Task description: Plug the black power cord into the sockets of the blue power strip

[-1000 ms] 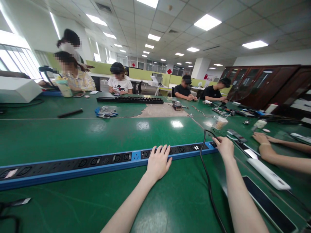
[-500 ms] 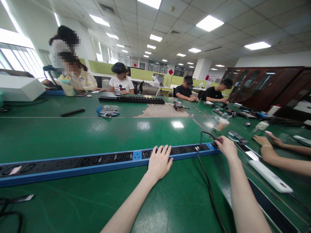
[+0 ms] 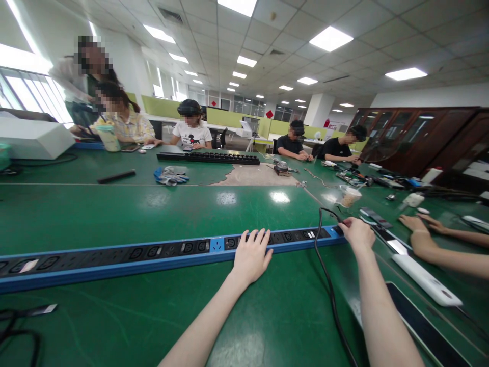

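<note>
A long blue power strip with black socket panels lies across the green table. My left hand rests over its middle, fingers spread and lying across the sockets. At the strip's right end, my right hand is closed around the end of a black power cord. The cord loops up from those fingers, crosses the strip and runs down toward me. My fingers hide the cord's plug, so how it sits against the strip's end cannot be seen.
A phone-like black panel and a white power strip lie right of my arm. Beyond are another person's hands and a plastic cup. Gloves and a black strip lie across the table, where several people sit.
My right hand shifts very slightly at the strip's end, still on the cord. My left hand stays put. The standing person at the far left has leaned and turned.
</note>
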`<state>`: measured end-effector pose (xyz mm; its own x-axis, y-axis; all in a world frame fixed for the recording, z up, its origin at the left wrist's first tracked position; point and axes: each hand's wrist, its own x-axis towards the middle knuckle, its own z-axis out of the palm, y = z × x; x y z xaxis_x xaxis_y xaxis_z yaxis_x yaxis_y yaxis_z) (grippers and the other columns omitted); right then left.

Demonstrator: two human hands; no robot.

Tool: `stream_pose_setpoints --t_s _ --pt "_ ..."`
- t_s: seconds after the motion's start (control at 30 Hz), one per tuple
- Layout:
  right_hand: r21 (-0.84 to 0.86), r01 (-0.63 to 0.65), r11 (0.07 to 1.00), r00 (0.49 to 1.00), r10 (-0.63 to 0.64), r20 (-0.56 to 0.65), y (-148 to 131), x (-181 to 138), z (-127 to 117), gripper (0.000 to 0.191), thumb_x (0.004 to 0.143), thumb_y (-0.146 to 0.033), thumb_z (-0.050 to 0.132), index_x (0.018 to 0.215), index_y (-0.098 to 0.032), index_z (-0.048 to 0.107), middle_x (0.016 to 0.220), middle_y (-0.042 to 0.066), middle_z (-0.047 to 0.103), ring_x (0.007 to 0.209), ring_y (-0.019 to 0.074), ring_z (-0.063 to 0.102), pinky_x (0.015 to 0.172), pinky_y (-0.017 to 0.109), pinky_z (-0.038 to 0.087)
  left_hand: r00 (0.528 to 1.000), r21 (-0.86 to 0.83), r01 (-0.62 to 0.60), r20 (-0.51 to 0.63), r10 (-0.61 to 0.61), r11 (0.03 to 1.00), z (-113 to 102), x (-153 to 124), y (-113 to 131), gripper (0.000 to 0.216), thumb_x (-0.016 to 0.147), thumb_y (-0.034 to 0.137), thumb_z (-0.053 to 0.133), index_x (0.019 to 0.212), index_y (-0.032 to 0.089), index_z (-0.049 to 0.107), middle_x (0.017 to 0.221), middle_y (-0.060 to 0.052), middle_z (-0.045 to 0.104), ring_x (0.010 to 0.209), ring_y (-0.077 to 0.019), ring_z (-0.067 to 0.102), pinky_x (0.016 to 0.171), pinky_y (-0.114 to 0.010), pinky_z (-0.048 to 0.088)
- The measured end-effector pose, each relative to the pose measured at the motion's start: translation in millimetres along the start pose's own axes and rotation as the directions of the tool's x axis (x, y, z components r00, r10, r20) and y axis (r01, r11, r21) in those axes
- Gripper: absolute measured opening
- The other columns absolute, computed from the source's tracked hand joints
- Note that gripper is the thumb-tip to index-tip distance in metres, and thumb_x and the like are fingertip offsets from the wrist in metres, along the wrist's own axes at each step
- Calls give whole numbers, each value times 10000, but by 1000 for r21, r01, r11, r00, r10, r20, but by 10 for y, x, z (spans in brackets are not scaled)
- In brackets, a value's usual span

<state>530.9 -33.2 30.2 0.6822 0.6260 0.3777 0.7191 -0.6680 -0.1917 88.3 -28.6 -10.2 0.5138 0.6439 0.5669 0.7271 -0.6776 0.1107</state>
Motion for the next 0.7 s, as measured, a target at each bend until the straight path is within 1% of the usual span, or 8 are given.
stream_pose_setpoints --t_s 0.1,0.17,0.27,0.37,0.43,0.53,0.7 --pt "14 20 1000 999 -19 -36 -49 -23 47 426 810 -577 658 1061 -258 787 950 193 730 826 320 697 728 433 522 1000 2 3 -1 -3 1000 2 -1 2 537 1000 437 415 1507 263 444 1484 -83 543 1330 -291 488 1164 -537 309" --pt "9 27 1000 999 -27 -39 -56 -20 61 423 815 -564 651 1068 -255 791 959 199 731 822 320 698 732 437 524 1000 4 9 3 -9 1000 1 0 5 538 1001 439 414 1510 264 440 1485 -82 542 1329 -290 488 1167 -537 304" --pt "-8 61 998 998 -61 -1 -15 23 57 426 797 -535 666 1090 -253 795 970 204 733 836 335 700 747 449 524 1000 6 13 11 -14 1000 -3 3 8 543 1001 441 415 1515 267 430 1485 -78 542 1328 -289 489 1171 -537 298" --pt "-1 77 997 996 -77 38 47 80 57 479 770 -552 683 1124 -249 792 996 203 732 856 347 701 762 456 523 1000 4 14 14 -14 1000 -2 4 5 546 1002 444 416 1518 265 424 1487 -77 540 1329 -288 486 1172 -538 296" --pt "8 66 998 997 -66 48 70 106 68 500 768 -569 679 1137 -252 789 1006 201 731 867 350 701 758 452 522 1000 1 14 14 -14 1000 0 4 4 546 1004 448 411 1516 259 426 1484 -77 541 1330 -286 484 1174 -537 295" --pt "6 49 999 997 -49 52 70 122 93 482 774 -568 670 1135 -271 789 1011 195 732 875 354 701 739 448 521 1000 3 14 11 -14 1000 -2 2 4 543 1006 447 407 1514 257 429 1477 -76 548 1326 -286 487 1173 -537 296" --pt "-19 57 998 996 -56 62 76 182 128 480 750 -552 688 1123 -268 793 1018 195 728 879 356 701 726 443 524 1000 2 5 7 -5 1000 -19 0 -2 541 1008 439 399 1517 256 424 1475 -78 550 1324 -290 488 1165 -536 305"
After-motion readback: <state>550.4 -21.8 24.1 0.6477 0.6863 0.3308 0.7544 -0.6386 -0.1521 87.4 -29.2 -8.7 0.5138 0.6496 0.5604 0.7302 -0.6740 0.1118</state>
